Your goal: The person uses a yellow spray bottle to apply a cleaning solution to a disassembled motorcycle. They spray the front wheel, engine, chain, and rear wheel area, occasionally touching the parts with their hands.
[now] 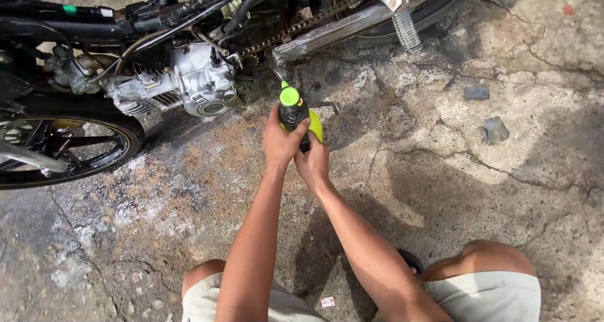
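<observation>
**Both hands on a spray bottle beside a motorcycle**

At the far left a motorcycle wheel (60,149) is cut off by the frame edge, so only part of its tyre and spokes shows. Right of it sits the grey engine (195,80), with the drive chain (296,27) running up to the right; the upper bike is cropped at the top, and its dark parts are hard to separate in shadow.

In the middle, the left hand (281,139) is wrapped around the black neck of a yellow-green spray bottle (294,111), just near the engine. The right hand (313,163) is closed low on the bottle, hiding most of its body; how its fingers sit cannot be made out.

To the right, two small grey scraps (494,130) lie on the cracked concrete ground (440,190). Both knees are cropped at the near edge.
</observation>
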